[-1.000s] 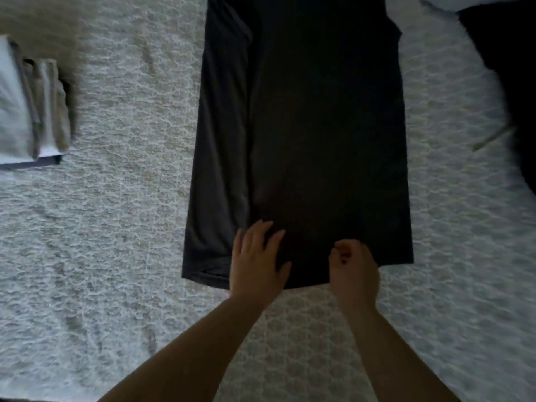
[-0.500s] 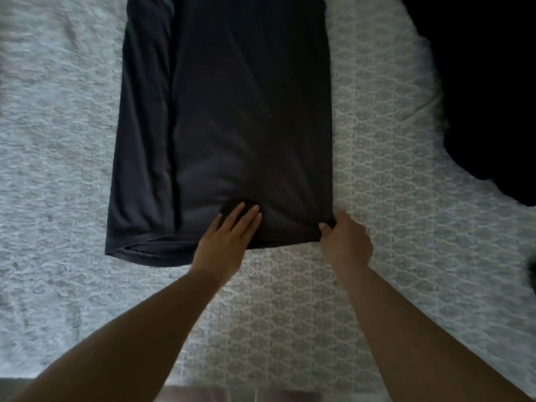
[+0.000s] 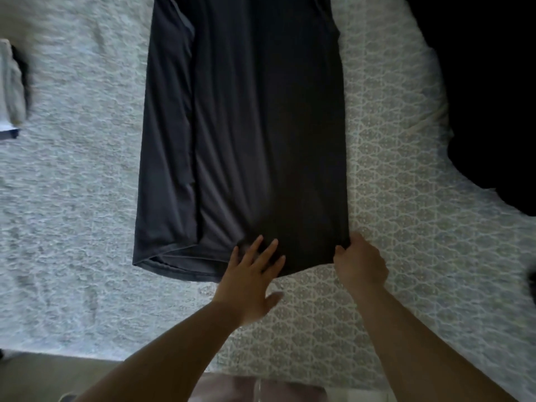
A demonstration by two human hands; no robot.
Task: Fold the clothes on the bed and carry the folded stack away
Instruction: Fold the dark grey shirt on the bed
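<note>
Bed (image 3: 406, 285) fills nearly the whole view, covered in a pale spread with a lattice print; its near edge runs along 6 o'clock, with a strip of floor (image 3: 58, 375) below it at 7 o'clock.

Dark shirt (image 3: 261, 134) lies flat on the bed, centre of view, stretching from 12 o'clock down to just past centre toward 6. Long and narrow; its left side is folded in over the body, leaving a lengthwise panel edge on the 9 o'clock side. Bottom hem is nearest the person, with a loose layered corner showing at 7 o'clock of the shirt.

Black fabric mass (image 3: 487, 97) sits at 2–3 o'clock, on the bed, apart from the shirt; too dark to tell what garment.

Folded stack (image 3: 11, 88) at 9–10 o'clock, cut by the frame edge, light pieces with a dark one underneath, well apart from the shirt. Blurred.

Left hand (image 3: 249, 282) at 6 o'clock of the shirt: fingers straight and spread, lying flat on the hem, thumb out on the bedspread. Not gripping.

Right hand (image 3: 361, 262) at the shirt's 5 o'clock corner: fingers curled, pinching the hem corner, thumb on the cloth edge.

Both bare forearms come in from 6–7 and 5 o'clock.
</note>
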